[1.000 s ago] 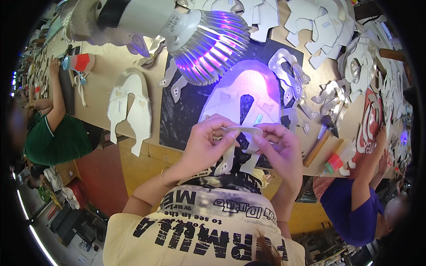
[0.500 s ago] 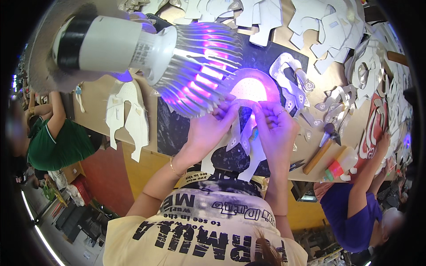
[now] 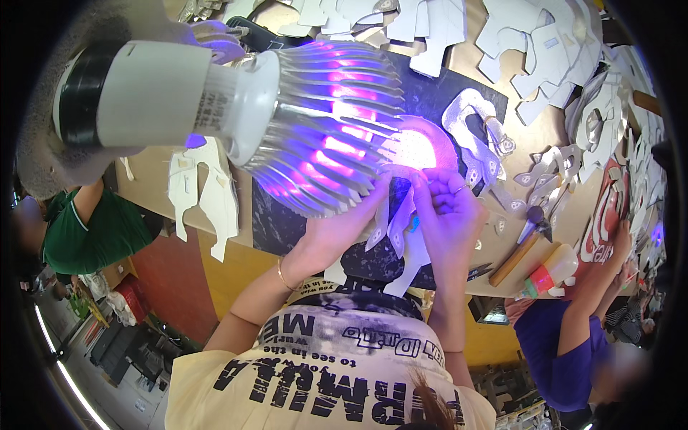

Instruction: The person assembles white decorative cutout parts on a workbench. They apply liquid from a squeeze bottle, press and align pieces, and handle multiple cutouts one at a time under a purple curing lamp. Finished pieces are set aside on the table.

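My left hand (image 3: 342, 231) and my right hand (image 3: 450, 215) both pinch a white cut-out piece (image 3: 403, 233) with long hanging tabs. They hold it just under a large finned lamp (image 3: 301, 125) that glows purple. The top of the piece is lit pink-white. The hands are close together, fingertips meeting at the upper edge of the piece, above a dark work mat (image 3: 448, 100) on a wooden bench. My right hand wears a ring. The lamp hides part of my left hand's fingers.
Several white cut-out pieces (image 3: 204, 193) lie over the bench and mat. A hammer (image 3: 527, 240) and an orange-capped glue bottle (image 3: 548, 271) lie to the right. A person in green (image 3: 93, 229) works at the left and a person in blue (image 3: 566, 344) at the right.
Both hands have raised the white piece away from my chest and up close under the lamp. The lamp now fills more of the view, and the piece glows brighter.
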A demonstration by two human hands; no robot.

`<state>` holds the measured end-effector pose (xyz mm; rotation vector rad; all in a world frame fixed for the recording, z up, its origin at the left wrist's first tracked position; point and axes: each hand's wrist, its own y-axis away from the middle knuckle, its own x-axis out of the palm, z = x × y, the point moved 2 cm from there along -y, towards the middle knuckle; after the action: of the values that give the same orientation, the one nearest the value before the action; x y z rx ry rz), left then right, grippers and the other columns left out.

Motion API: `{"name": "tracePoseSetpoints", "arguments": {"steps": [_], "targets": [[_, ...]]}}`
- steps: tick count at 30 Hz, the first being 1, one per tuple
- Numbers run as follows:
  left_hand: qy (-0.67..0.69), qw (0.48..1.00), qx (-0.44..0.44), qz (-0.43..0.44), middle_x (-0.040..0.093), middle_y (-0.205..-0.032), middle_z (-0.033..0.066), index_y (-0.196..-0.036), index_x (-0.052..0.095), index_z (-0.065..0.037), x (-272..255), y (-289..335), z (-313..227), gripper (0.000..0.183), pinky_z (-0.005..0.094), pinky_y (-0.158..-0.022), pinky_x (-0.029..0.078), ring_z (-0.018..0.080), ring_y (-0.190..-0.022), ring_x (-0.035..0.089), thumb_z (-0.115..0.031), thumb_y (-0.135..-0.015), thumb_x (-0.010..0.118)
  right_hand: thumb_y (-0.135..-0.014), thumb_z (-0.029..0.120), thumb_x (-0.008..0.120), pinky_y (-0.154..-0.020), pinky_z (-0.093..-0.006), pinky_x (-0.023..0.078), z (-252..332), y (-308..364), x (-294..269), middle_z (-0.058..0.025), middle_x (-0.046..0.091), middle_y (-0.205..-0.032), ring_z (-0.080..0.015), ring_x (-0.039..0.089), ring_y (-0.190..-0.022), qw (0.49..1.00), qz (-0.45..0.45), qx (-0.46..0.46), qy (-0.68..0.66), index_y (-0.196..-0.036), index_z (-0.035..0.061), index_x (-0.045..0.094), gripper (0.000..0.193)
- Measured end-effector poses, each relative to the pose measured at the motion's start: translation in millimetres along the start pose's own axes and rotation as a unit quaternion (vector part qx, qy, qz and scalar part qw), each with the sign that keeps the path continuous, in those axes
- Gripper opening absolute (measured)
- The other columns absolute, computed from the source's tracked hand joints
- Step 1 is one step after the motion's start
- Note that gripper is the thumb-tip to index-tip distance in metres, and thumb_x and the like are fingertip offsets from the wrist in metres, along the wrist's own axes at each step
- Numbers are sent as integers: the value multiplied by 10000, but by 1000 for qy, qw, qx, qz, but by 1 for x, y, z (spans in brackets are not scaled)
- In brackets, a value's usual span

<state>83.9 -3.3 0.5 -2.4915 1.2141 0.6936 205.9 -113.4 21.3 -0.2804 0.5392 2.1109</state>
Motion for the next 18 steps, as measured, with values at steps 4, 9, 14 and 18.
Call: {"name": "tracePoseSetpoints", "arguments": {"steps": [4,9,14,18], "targets": [[11,1000,-4,0,613,-700,-3,-1094,595,8,1,1,0,307,168,-516,416,-4,-581,518,-38,-833,750,-866,66,733,-499,-217,480,3,0,0,-62,664,-688,-71,612,-559,1000,-6,-11,18,-919,-16,675,113],[-137,987,85,-17,613,-689,-1,-1074,587,7,2,-4,-3,297,169,-514,418,-2,-577,519,-43,-834,754,-866,43,728,-497,-200,450,1,1,0,-31,619,-691,-48,571,-558,1000,5,-24,15,-924,-2,653,105],[6,1000,-29,-6,614,-681,-2,-1061,583,5,4,-2,-2,292,170,-505,414,-2,-571,520,-53,-836,760,-855,15,714,-488,-221,457,0,2,0,-54,598,-714,-70,565,-545,998,4,-54,18,-917,4,662,81],[-88,994,62,-31,609,-670,-1,-1060,580,3,3,-4,-5,291,171,-498,410,-2,-562,515,-57,-839,760,-836,3,708,-501,-248,444,1,3,-2,-58,555,-742,-103,542,-561,994,9,-87,58,-960,28,693,127]]}}
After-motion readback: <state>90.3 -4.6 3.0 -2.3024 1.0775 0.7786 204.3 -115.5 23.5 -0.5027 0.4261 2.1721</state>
